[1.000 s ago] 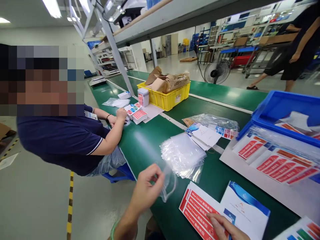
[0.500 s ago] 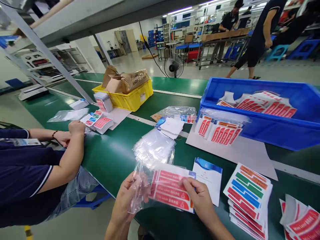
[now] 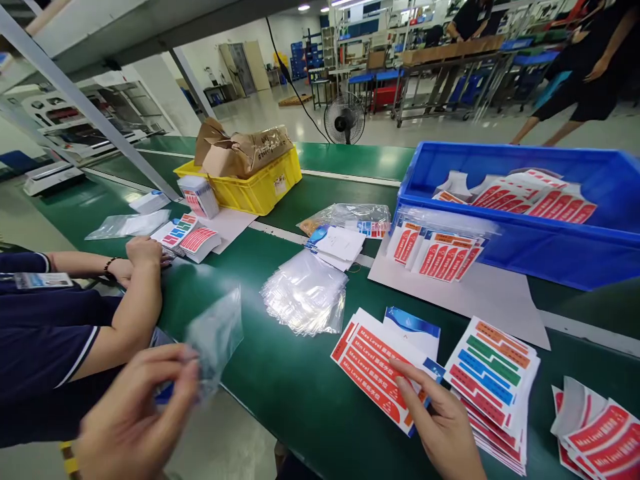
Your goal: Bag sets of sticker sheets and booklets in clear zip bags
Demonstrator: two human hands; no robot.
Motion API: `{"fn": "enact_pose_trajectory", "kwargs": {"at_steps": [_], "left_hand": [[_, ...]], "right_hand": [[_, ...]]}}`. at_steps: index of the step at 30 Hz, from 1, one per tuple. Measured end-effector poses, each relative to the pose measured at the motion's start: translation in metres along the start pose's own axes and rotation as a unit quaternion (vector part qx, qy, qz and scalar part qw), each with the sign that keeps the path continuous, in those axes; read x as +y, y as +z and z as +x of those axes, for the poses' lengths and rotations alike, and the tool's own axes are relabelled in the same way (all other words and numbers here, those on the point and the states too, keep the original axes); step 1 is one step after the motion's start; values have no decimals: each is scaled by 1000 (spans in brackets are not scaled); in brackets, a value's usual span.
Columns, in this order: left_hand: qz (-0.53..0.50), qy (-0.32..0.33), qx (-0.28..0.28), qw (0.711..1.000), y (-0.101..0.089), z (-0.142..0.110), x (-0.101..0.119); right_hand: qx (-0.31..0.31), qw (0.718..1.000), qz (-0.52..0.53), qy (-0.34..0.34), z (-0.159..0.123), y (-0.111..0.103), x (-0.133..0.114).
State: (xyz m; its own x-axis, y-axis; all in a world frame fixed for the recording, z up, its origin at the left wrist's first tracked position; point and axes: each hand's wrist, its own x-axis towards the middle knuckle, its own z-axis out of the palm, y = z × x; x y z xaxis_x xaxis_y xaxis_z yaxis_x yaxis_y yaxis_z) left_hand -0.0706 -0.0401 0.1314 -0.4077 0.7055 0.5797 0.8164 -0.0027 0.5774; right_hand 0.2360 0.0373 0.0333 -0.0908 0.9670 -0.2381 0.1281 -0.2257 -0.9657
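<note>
My left hand [image 3: 145, 407], blurred, pinches a clear plastic bag [image 3: 217, 337] in the air over the table's near edge. My right hand [image 3: 440, 420] grips a small set of printed sheets, a red-and-white label sheet [image 3: 373, 367] on top with bits of blue and orange behind it. That set partly covers a blue-and-white card [image 3: 413, 330] on the table. Ahead of my hands lies a fanned pile of clear plastic bags [image 3: 305, 293]. Right of my right hand are a stack of multicoloured label sheets [image 3: 493, 380] and some curved red labels [image 3: 600, 427].
A blue bin [image 3: 505, 233] of labels stands at the back right, with bagged labels [image 3: 440, 250] leaning on it. Further left are white papers [image 3: 337, 247] and a yellow crate [image 3: 255, 190] holding brown paper. A co-worker's arm [image 3: 135, 300] rests by label stacks at left.
The bag has come away from the label set and moved left with my left hand. My right hand has shifted right with the sheets, which are now uncovered.
</note>
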Motion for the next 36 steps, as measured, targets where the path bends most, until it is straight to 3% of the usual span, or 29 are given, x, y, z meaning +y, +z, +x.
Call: {"fn": "enact_pose_trajectory", "kwargs": {"at_steps": [2,4,7,10,14,17,20,25,28,30,36], "left_hand": [[44,67,-155,985,28,-8,3],[73,51,-258,962,68,-22,3],[92,40,-334,937,122,-50,5],[56,4,-369,928,150,-74,13],[3,-39,-360,932,160,-93,21],[-3,-42,-364,931,166,-102,19],[6,-36,-372,927,169,-106,15],[-20,-3,-383,923,167,-110,13],[-39,40,-382,922,166,-113,13],[-42,57,-384,920,165,-114,13],[-21,27,-380,924,152,-105,14]], "right_hand": [[22,1000,-14,9,-8,-5,-2],[40,999,-32,6,-14,-8,-2],[54,994,-88,-38,-20,-10,6],[46,986,-143,-77,-20,-9,20],[-32,987,-146,-63,-20,-2,41],[-83,994,-62,36,-24,6,50],[-89,989,30,118,-27,9,55],[-105,978,81,159,-20,1,53],[-163,977,44,133,-14,2,46],[-169,981,8,96,-11,8,42],[-63,996,-7,62,-13,26,43]]}}
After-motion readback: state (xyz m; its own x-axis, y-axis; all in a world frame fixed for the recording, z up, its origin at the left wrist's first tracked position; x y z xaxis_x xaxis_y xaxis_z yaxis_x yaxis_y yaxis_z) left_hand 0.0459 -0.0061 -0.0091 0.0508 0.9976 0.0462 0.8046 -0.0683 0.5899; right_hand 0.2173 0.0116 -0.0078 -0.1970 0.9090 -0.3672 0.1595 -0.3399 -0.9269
